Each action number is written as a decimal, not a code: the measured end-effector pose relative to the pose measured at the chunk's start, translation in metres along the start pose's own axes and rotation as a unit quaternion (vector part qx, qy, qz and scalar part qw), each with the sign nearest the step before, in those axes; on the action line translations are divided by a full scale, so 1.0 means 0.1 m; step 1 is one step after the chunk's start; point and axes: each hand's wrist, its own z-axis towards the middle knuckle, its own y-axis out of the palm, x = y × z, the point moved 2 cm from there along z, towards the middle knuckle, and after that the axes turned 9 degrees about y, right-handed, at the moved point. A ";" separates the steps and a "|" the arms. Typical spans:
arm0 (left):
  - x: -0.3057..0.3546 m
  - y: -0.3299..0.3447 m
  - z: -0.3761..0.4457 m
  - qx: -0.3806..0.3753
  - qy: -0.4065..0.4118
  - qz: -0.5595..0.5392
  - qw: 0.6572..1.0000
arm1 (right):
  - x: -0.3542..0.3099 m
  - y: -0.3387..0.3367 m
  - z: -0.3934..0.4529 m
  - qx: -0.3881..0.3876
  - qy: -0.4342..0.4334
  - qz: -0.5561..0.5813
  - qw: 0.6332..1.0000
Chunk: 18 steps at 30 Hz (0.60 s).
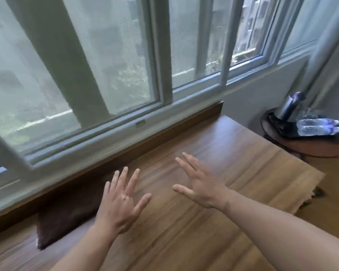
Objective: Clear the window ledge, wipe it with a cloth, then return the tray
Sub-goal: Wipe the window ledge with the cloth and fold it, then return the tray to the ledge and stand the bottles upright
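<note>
The wooden window ledge (213,157) runs wide below the window. A dark brown cloth (67,212) lies flat on it at the left, against the raised back edge. My left hand (121,200) hovers with fingers spread, just right of the cloth and holding nothing. My right hand (200,184) is also spread flat above the ledge's middle, empty. A dark tray (278,124) sits on a small round table at the right, carrying a dark flask (290,104) and two plastic water bottles (317,127).
The round wooden side table (321,147) stands beyond the ledge's right end. A white-framed sliding window (164,79) rises behind the ledge. The ledge's front right corner (319,177) drops to the floor.
</note>
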 end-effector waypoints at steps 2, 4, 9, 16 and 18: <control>0.49 0.03 0.33 0.006 0.031 0.005 0.999 | 0.47 -0.27 -0.13 0.028 0.023 0.003 0.999; 1.00 0.08 0.65 0.006 0.056 0.015 0.998 | 0.94 -0.53 -0.23 0.045 0.036 -0.003 0.998; 2.46 0.26 1.55 0.005 0.094 0.017 0.995 | 2.32 -1.21 -0.46 0.075 0.082 0.000 0.994; 3.98 0.47 2.50 -0.018 0.148 0.011 0.989 | 3.90 -1.76 -0.67 0.089 0.158 0.009 0.983; 4.30 0.54 2.82 -0.017 0.166 0.011 0.986 | 4.29 -1.85 -0.68 0.095 0.182 0.013 0.979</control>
